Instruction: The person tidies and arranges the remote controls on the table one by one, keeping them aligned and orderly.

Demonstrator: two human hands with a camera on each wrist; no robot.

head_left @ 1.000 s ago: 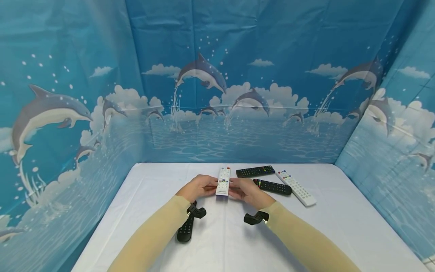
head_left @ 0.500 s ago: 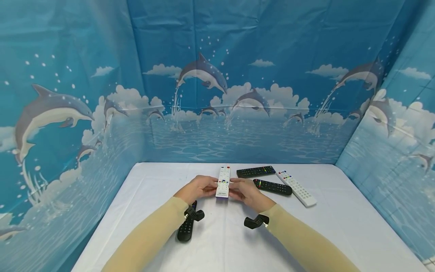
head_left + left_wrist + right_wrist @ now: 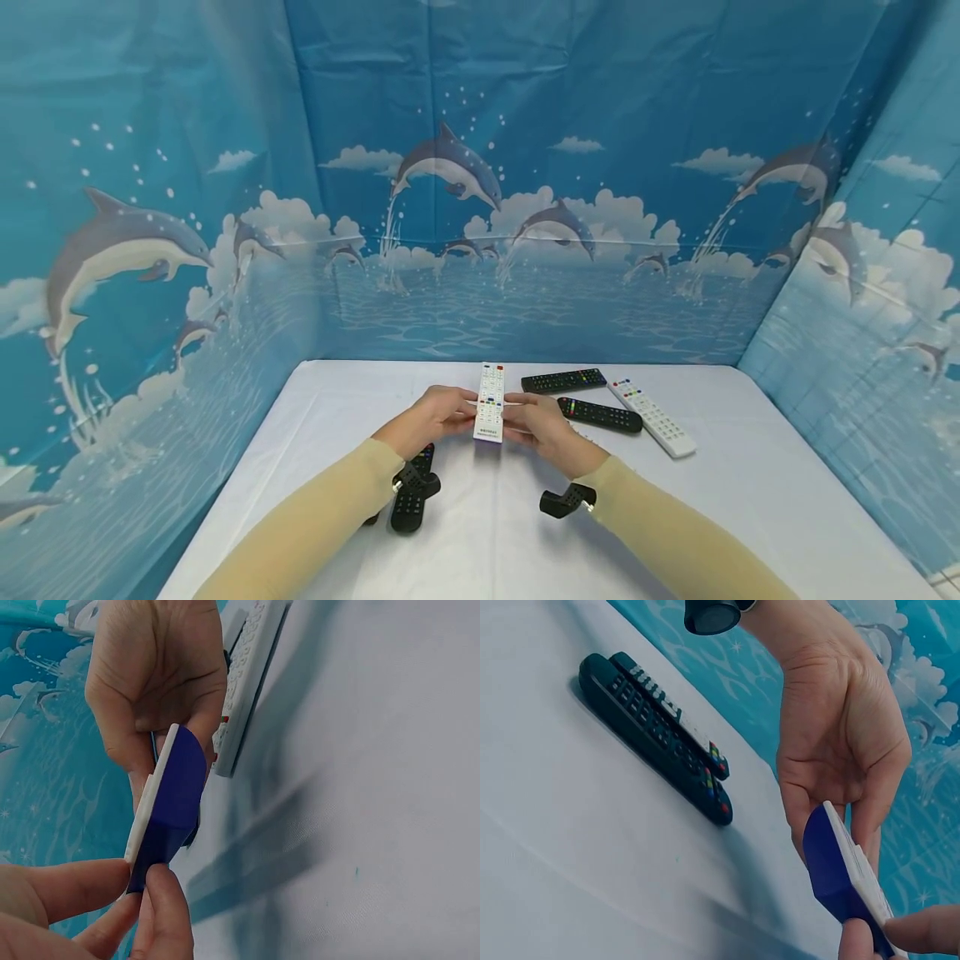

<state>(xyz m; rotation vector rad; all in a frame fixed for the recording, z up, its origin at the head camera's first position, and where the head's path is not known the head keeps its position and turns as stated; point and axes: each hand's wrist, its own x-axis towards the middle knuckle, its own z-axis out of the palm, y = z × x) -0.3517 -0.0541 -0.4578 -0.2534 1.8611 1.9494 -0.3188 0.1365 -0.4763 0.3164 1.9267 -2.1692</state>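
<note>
A white remote control [image 3: 489,404] with a blue-purple back is held upright in the middle, over the far half of the table, its buttons facing me. On its left edge my left hand [image 3: 435,414] pinches it between thumb and fingers. My right hand [image 3: 546,427] grips the opposite edge in the same way. Seen from the left wrist, the remote's blue-purple back [image 3: 172,791] shows between the two hands, raised over the white cloth with shadows below. In the right wrist view its lower end [image 3: 829,862] points toward the camera.
To the right lie two black remotes, one farther back [image 3: 562,381] and one nearer [image 3: 607,416], beside a long white remote [image 3: 652,418]. Under my left wrist is a dark remote [image 3: 408,504], with another dark one [image 3: 679,712] alongside it. A dolphin-print curtain [image 3: 480,308] borders the white table.
The held remote has shifted slightly left and tipped a little more upright. My left forearm has moved outward, and the end of a second dark remote now shows beside it.
</note>
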